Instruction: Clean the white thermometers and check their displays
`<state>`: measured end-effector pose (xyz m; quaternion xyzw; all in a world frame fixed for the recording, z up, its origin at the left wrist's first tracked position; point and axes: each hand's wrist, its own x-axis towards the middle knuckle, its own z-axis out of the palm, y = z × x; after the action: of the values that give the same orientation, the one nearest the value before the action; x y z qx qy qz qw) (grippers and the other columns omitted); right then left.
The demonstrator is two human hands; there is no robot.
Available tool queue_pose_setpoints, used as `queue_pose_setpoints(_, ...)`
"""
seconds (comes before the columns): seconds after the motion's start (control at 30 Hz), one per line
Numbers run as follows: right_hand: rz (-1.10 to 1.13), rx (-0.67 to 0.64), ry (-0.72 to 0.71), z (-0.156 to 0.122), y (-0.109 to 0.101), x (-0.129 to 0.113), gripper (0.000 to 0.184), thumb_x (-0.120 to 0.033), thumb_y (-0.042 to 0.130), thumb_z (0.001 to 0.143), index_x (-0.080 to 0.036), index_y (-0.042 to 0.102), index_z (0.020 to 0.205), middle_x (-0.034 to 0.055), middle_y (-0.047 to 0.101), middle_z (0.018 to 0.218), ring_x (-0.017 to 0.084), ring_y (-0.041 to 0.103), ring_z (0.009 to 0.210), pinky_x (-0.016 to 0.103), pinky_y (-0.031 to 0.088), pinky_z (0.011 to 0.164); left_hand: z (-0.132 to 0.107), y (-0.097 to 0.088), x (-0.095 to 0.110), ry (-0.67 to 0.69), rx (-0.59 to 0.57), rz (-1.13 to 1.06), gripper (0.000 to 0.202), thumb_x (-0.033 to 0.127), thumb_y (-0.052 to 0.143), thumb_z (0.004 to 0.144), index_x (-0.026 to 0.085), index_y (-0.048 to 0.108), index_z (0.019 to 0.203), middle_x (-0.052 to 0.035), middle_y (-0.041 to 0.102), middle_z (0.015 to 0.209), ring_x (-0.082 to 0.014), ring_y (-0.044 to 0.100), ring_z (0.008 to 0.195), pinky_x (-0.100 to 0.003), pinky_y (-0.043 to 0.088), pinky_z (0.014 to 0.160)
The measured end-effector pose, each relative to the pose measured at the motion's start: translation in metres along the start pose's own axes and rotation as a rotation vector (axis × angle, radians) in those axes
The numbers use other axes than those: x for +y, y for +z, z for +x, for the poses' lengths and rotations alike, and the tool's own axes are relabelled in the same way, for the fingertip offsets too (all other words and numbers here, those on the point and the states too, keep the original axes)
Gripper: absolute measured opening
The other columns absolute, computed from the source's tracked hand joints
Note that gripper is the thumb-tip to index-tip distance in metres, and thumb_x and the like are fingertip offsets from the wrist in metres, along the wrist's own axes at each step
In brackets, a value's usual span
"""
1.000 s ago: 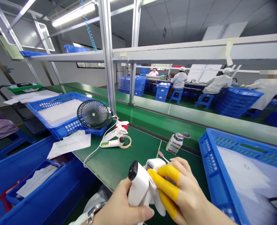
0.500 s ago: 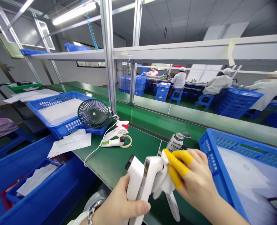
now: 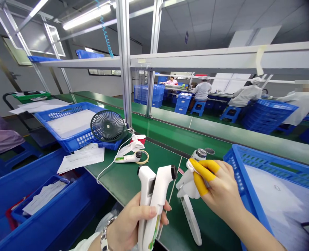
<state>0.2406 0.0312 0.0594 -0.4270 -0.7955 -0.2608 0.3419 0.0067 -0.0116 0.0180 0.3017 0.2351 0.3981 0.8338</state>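
My left hand (image 3: 132, 225) is closed around the handles of two white handheld devices (image 3: 151, 198), held upright side by side near the table's front edge. My right hand (image 3: 217, 188), with yellow finger cots on two fingers, pinches a white wiping cloth (image 3: 187, 183) just right of the devices. A third white device (image 3: 191, 218) lies flat on the green table (image 3: 123, 181) below the cloth. A small white bottle (image 3: 200, 154) with its cap (image 3: 210, 151) beside it stands right behind my right hand.
A blue crate (image 3: 250, 188) with white sheets sits at the right. At the left are another blue crate (image 3: 65, 125), a small black fan (image 3: 107, 126), papers (image 3: 81, 158), a tape roll (image 3: 144, 157) and one more device (image 3: 126, 158). Several workers sit at benches behind.
My right hand has pulled the cloth away from the devices to the right. My left hand has turned the two devices upright, lens ends up.
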Motion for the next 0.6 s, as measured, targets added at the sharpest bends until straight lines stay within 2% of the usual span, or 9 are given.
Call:
queue_pose_setpoints(0.1,0.014,-0.072,0.018,-0.002,0.005,0.001,0.026,-0.016,0.049,0.084,-0.021,0.061,0.107,0.0082,0.062,0.091,0.023,0.055,0.083,0.045,0.040,0.079,0.000,-0.001,0.000,-0.010,-0.003,-0.052,0.035,0.022,0.069,0.064,0.010,0.063,0.096,-0.0087,0.065,0.080,-0.0145,0.061,0.068,-0.022,0.044,0.063)
queue_pose_setpoints(0.23,0.082,-0.307,0.076,-0.006,0.016,0.006,0.028,-0.022,0.046,0.088,-0.019,0.060,0.112,0.0114,0.063,0.107,0.028,0.057,0.100,0.053,0.040,0.088,0.001,-0.001,0.000,0.011,-0.009,-0.075,0.036,0.017,0.066,0.061,0.010,0.064,0.096,-0.0096,0.066,0.084,-0.0157,0.062,0.070,-0.024,0.045,0.065)
queue_pose_setpoints(0.3,0.209,-0.371,0.140,-0.007,0.017,0.004,0.033,-0.028,0.046,0.089,-0.020,0.056,0.119,0.0126,0.059,0.117,0.028,0.054,0.109,0.053,0.041,0.092,0.001,0.001,0.000,0.010,-0.018,-0.084,0.034,0.016,0.065,0.062,0.010,0.064,0.095,-0.0100,0.066,0.084,-0.0160,0.062,0.071,-0.024,0.046,0.066)
queue_pose_setpoints(0.43,0.634,-0.396,0.209,-0.006,0.009,-0.010,0.048,-0.035,0.046,0.090,-0.024,0.035,0.135,0.0128,0.048,0.132,0.024,0.049,0.119,0.043,0.045,0.095,0.003,0.004,-0.004,-0.048,-0.054,-0.110,0.033,0.015,0.063,0.062,0.008,0.066,0.095,-0.0105,0.067,0.080,-0.0164,0.064,0.071,-0.024,0.046,0.066)
queue_pose_setpoints(0.5,0.781,-0.390,0.212,-0.004,0.003,-0.019,0.052,-0.035,0.050,0.088,-0.026,0.032,0.136,0.0120,0.050,0.131,0.024,0.051,0.117,0.042,0.045,0.095,0.005,0.004,-0.008,-0.085,-0.100,-0.133,0.035,0.012,0.062,0.061,0.007,0.067,0.095,-0.0111,0.068,0.083,-0.0167,0.064,0.072,-0.024,0.047,0.067)
queue_pose_setpoints(0.6,0.856,-0.456,0.243,-0.001,-0.002,-0.026,0.044,-0.034,0.055,0.085,-0.025,0.043,0.126,0.0085,0.061,0.113,0.022,0.060,0.102,0.039,0.049,0.089,0.007,0.004,-0.012,-0.153,-0.206,-0.248,0.044,0.011,0.056,0.063,0.007,0.064,0.107,-0.0120,0.067,0.101,-0.0193,0.064,0.089,-0.031,0.047,0.081)
